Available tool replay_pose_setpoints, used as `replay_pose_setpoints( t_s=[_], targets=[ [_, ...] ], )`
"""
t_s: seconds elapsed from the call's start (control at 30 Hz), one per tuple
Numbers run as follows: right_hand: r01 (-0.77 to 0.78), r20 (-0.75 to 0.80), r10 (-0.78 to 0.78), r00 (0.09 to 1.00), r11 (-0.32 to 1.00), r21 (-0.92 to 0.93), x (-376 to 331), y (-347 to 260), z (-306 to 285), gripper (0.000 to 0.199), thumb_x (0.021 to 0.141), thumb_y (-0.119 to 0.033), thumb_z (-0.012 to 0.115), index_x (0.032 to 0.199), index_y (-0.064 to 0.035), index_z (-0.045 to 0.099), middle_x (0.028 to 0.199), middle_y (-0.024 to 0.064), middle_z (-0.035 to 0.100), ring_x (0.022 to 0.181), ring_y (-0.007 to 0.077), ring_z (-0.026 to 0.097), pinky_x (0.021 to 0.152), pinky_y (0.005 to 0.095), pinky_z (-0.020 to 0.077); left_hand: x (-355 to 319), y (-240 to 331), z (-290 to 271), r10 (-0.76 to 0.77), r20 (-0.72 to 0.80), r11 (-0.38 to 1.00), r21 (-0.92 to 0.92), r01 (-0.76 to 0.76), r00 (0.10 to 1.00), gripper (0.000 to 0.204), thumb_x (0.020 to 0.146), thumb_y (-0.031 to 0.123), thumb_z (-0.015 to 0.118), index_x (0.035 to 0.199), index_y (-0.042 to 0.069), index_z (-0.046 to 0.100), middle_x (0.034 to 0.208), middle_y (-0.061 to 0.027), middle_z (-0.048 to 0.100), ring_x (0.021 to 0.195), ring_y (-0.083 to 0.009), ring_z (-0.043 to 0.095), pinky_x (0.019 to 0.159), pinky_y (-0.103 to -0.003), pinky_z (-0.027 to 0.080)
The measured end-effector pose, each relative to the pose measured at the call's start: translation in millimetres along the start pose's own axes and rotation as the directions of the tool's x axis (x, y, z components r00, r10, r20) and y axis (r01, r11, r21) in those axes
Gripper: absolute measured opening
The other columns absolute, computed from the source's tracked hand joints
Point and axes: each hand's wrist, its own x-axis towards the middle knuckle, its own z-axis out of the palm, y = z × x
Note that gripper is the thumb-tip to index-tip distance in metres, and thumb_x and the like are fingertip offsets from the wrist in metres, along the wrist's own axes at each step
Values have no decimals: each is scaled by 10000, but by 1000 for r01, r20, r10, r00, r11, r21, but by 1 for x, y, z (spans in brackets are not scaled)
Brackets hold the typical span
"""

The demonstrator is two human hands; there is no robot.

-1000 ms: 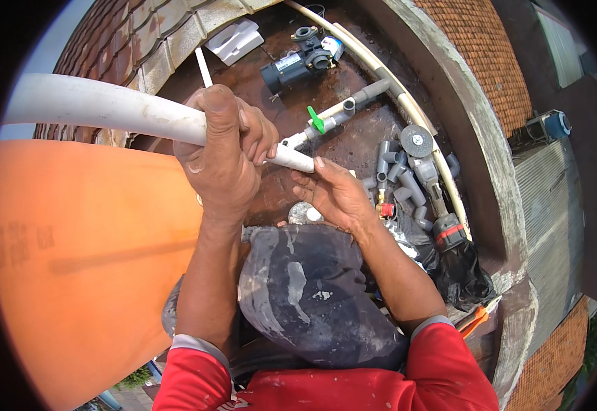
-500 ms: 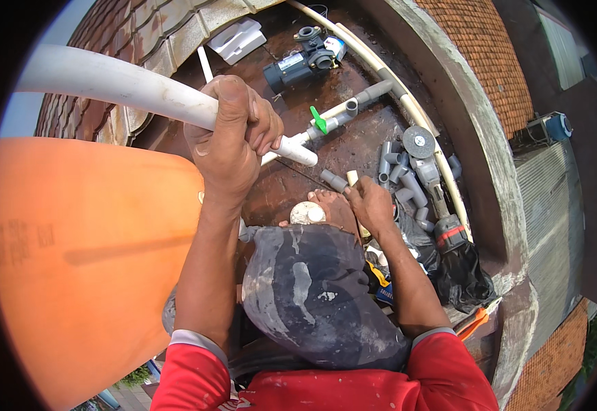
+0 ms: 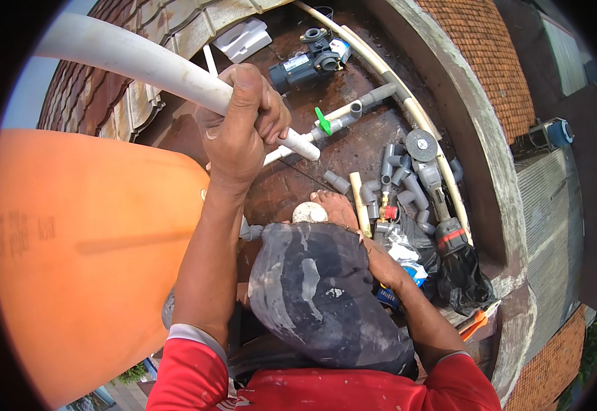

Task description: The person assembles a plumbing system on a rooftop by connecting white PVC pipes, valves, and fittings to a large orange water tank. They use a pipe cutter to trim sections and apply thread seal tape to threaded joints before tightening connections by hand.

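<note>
My left hand (image 3: 242,123) is wrapped round a long white PVC pipe (image 3: 141,68), which slants from the upper left down to a free end just past my fist. My right hand (image 3: 378,259) is low beside my bent knee in dark, paint-smeared trousers (image 3: 319,294); its fingers are hidden behind the knee. Just ahead of it a short cream pipe piece (image 3: 361,204) lies next to my bare foot (image 3: 338,207). A round whitish cap (image 3: 309,212) is by the foot. Near the right hand are a blue pack (image 3: 389,296) and a red-handled brass valve (image 3: 387,212).
An orange tank (image 3: 93,253) fills the left. Ahead lies a pipe assembly with a green-handled valve (image 3: 323,121), then a dark pump (image 3: 305,65). Several grey fittings (image 3: 411,185) and an angle grinder (image 3: 435,185) lie at right, beside long cream pipes (image 3: 387,72) along a low wall (image 3: 490,171).
My right hand has drawn back from the cream pipe piece toward my knee, leaving that piece on the floor. My left hand and the white pipe have shifted slightly right.
</note>
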Motion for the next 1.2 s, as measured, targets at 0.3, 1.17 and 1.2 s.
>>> replay_pose_setpoints(
  t_s=[0.3,1.17,1.2],
  targets=[
    [-151,-141,109,984,929,-338,-31,-48,-24,330,1106,-305,691,1007,4,750,957,223,782,941,398,762,866,500,572,11,5,1,-22,-12,999,-32,22,1000,455,1207,390,581,884,70,563,594,-15,469,498,-114,436,531,-315,434],
    [-77,-250,-213,944,597,-798,79,47,-51,216,1008,-273,712,1098,-81,751,949,236,803,928,479,776,848,618,584,-4,16,-15,-105,-273,994,5,110,956,458,1215,440,537,905,104,507,612,16,379,494,-100,382,529,-300,418],
    [-185,-341,-129,931,640,-746,73,50,-62,206,993,-262,737,1101,-87,754,983,230,802,954,476,772,860,614,581,-6,21,-19,-103,-275,993,25,114,956,456,1229,438,499,920,104,497,617,19,361,497,-99,356,538,-296,409]
  ],
)
